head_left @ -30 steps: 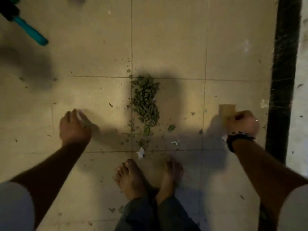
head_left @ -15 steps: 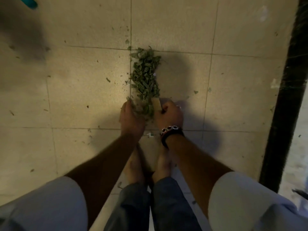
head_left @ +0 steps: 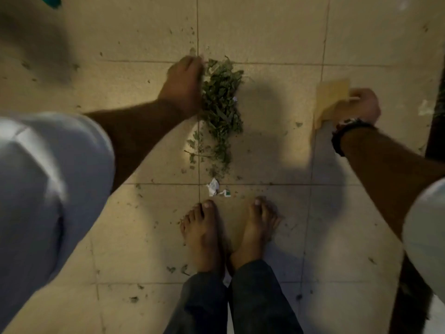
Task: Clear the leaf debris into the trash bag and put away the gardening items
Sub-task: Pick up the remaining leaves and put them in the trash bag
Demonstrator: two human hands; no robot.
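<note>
Head view, the only one we have. We see the leaf pile (head_left: 220,104) on the tiled floor (head_left: 277,32), a narrow heap running along a grout line, ahead of our bare feet (head_left: 204,235). Loose crumbs trail off its near end toward a scrap of white paper (head_left: 213,186) just in front of the toes.

The left hand (head_left: 184,86) lies flat at the pile's left edge, fingers straight and together, side of the palm touching the leaves; it holds nothing. The right hand (head_left: 356,107) is well apart to the right, fingers curled around a tan card (head_left: 331,97), which looks like thin cardboard.

Handling, as we judge it: the leaves are dry, very light, loose and crumbly, so pinching would shed bits. Better to squeeze the heap between the flat palm and the card's edge, then scoop from both long sides, low to the floor. The card seems stiff enough to scrape but may bend if loaded.

A teal handle (head_left: 50,0) shows at the top left corner. No trash bag in view.
</note>
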